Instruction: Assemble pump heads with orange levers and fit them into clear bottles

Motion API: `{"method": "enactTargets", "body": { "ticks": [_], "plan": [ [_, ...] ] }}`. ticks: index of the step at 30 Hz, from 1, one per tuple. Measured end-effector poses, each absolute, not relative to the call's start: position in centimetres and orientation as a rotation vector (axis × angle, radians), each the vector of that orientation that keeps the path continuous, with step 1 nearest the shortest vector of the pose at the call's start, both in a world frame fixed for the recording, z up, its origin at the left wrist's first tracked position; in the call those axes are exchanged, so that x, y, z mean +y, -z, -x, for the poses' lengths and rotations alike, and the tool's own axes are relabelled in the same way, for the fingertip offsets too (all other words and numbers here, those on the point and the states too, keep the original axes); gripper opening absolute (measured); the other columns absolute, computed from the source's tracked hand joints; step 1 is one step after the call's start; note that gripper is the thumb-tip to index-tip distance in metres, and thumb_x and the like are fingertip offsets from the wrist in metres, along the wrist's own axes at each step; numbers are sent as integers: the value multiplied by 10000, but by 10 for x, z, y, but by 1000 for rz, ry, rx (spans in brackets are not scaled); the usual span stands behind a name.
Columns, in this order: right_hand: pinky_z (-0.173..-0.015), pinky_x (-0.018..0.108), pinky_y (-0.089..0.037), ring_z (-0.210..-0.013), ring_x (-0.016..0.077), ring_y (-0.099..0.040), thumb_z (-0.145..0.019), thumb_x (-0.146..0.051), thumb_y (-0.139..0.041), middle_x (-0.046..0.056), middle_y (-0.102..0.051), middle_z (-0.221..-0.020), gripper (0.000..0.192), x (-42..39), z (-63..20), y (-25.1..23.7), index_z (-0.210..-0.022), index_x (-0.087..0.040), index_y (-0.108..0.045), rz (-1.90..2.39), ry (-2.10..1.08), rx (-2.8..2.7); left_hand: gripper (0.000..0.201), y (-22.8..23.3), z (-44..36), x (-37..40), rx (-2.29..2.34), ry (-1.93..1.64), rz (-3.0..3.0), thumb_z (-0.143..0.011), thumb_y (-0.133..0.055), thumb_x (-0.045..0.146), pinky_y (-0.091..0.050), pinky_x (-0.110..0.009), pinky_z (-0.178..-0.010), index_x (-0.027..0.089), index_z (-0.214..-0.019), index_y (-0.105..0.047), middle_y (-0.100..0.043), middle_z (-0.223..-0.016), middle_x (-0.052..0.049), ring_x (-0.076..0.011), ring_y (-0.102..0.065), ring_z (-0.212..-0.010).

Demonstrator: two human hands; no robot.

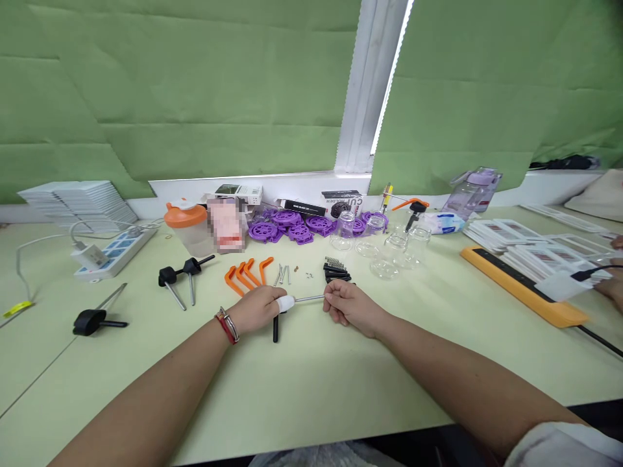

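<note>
Near the middle of the table, my left hand (265, 307) is closed around a black part whose short black arm (276, 329) sticks out below it. A white covering (285, 303) wraps one of its fingers. From there a thin metal rod (309, 298) runs to the right, and my right hand (346, 303) pinches its far end between thumb and fingers. The head of the part in my left hand is hidden. Just beyond lie several orange curved pieces (247, 274), a few long screws (282, 274), small metal bits (309, 275) and a pile of black pieces with springs (335, 268).
Black knobs with rods (90, 321) lie at left by a power strip (117, 251). Behind stand an orange-lidded cup (187, 227), purple discs (292, 227) and glass jars (395, 250). At right are an orange power strip (520, 285), white frames (530, 243) and another person's hand (614, 285).
</note>
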State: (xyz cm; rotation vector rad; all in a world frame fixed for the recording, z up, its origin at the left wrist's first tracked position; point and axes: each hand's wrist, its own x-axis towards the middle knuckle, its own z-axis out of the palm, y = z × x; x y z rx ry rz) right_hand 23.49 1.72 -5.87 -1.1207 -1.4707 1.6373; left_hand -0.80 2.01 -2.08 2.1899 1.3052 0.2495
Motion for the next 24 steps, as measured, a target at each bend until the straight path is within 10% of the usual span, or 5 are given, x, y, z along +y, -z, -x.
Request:
{"method": "enactTargets", "body": {
  "ticks": [24],
  "plan": [
    [-388, 189, -287, -383, 52, -381, -859, -438, -487, -35, -521, -508, 299, 13, -231, 46, -710, -180, -484, 1194, -1619, -1513, 432, 23, 10, 21, 1303, -269, -2169, -871, -318, 539, -295, -252, -536, 182, -674, -462, -446, -619, 11, -143, -419, -585]
  ]
}}
